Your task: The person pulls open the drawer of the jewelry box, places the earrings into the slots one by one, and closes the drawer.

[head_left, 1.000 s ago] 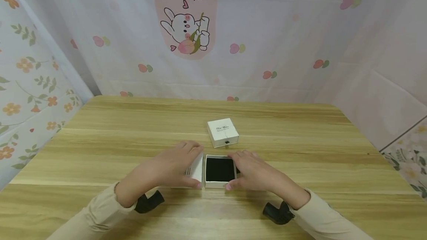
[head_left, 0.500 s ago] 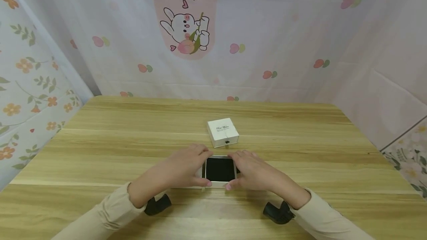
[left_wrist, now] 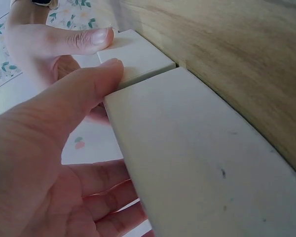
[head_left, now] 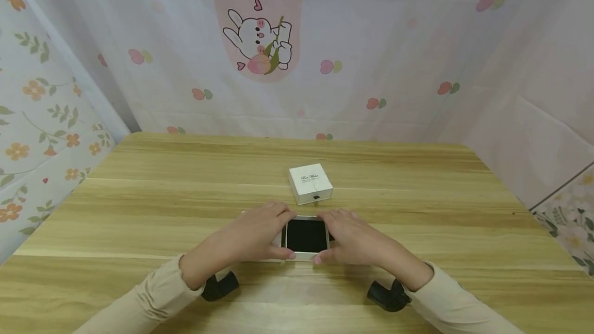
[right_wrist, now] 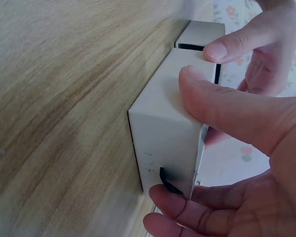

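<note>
A white drawer-style box tray (head_left: 307, 236) with a black lining lies on the table, open side up. My left hand (head_left: 255, 232) holds its left end, thumb on the near wall and fingers at the far wall. At the right end, my right hand (head_left: 355, 238) grips the same tray. The right wrist view shows a black pull tab (right_wrist: 170, 182) on its end face, by my right fingertips. The white box sleeve (left_wrist: 212, 148) lies left of the tray, mostly under my left hand. A dark gap shows between sleeve and tray.
A closed white box (head_left: 310, 182) with printed lettering and a small black tab stands just behind the tray. The wooden table (head_left: 185, 179) runs back to a patterned cloth (head_left: 371, 40). Black camera mounts (head_left: 389, 295) hang under both wrists.
My left hand has moved right, from the sleeve onto the tray's left end, and has stayed there for the last half second. My right hand, the tray and the closed box look unmoved.
</note>
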The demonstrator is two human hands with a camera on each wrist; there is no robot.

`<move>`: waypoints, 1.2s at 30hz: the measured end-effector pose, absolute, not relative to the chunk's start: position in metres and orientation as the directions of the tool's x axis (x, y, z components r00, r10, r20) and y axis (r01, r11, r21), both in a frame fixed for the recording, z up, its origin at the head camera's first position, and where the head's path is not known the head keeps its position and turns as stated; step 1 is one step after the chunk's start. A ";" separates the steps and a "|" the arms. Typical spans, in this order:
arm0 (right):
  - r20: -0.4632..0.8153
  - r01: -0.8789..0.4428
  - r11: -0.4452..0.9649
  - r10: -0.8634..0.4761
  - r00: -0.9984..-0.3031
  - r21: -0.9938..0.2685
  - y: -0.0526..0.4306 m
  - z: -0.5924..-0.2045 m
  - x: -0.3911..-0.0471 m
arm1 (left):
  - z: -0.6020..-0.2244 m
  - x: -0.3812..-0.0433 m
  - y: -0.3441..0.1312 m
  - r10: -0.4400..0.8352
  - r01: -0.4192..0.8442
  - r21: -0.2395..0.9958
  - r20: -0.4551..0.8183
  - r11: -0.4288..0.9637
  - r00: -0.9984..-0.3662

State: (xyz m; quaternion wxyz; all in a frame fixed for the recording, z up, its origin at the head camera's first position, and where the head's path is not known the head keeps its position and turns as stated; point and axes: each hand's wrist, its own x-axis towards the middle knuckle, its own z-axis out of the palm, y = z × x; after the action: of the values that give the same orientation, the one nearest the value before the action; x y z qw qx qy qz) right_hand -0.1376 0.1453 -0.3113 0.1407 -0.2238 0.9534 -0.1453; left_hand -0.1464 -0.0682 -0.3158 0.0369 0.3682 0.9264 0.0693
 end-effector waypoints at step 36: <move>-0.005 -0.414 0.850 -0.439 -0.899 -0.327 0.187 -0.299 -0.147 | -0.319 -0.146 -0.068 0.701 0.697 0.116 0.008 0.707 -0.713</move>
State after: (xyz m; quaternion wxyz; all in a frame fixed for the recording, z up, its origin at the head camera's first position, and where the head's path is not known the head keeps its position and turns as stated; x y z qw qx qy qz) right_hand -0.1466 0.1868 -0.2986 0.0395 -0.2218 0.9609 -0.1608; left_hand -0.1460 -0.0680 -0.3193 0.0182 0.3785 0.9238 0.0553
